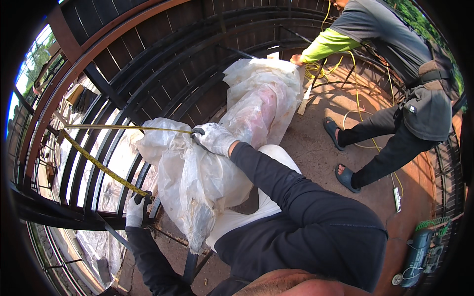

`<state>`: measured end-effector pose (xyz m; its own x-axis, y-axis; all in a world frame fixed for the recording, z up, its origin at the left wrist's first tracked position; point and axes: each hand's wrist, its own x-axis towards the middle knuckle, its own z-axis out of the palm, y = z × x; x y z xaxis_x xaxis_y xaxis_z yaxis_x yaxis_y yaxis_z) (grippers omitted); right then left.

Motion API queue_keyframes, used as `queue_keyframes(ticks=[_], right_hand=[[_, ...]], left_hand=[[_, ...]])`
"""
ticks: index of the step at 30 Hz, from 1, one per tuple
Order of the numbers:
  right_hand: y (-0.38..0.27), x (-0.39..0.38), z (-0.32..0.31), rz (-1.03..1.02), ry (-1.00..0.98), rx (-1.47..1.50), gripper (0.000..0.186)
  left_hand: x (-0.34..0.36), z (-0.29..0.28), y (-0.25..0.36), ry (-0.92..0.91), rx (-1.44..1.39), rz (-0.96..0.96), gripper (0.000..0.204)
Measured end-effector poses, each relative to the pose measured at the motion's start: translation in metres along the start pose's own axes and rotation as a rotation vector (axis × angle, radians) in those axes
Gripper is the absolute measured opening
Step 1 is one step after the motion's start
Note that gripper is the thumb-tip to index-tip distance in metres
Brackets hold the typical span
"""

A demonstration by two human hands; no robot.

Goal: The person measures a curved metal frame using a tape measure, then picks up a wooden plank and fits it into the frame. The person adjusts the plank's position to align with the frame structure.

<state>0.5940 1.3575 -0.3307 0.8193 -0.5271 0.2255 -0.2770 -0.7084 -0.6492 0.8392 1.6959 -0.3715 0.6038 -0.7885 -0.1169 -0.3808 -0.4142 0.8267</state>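
Observation:
A yellow tape measure (103, 168) runs from my left hand (136, 211) up to a dark upright at the far left. There it folds back and stretches to my right hand (216, 138). Both hands wear white gloves with dark fingertips. The left is closed on the tape beside the curved black metal bars (97, 165). My right hand grips the other stretch of tape above crumpled clear plastic sheeting (197, 175); whether the tape's case is in it is hidden. Something pinkish shows through the sheeting farther back.
A co-worker (395, 64) in a grey top leans in at the right, one hand at the sheeting's far end. Yellow cord (358, 93) trails over the brown floor (321, 130) to a white power strip (397, 199). A dark tank (417, 256) stands lower right.

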Motion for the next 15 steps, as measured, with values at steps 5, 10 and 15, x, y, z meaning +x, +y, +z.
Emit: queue_keyframes(ticks=[5, 10, 15], right_hand=[[0.002, -0.001, 0.0, -0.005, 0.007, 0.003, 0.034], [-0.001, 0.0, -0.001, 0.001, -0.014, -0.005, 0.035], [0.0, 0.0, 0.0, 0.003, -0.005, -0.004, 0.035]], left_hand=[[-0.001, 0.002, 0.007, 0.003, -0.006, -0.012, 0.024], [-0.003, 0.0, 0.01, -0.011, 0.004, -0.037, 0.024], [-0.007, 0.001, 0.024, -0.023, -0.013, -0.082, 0.024]])
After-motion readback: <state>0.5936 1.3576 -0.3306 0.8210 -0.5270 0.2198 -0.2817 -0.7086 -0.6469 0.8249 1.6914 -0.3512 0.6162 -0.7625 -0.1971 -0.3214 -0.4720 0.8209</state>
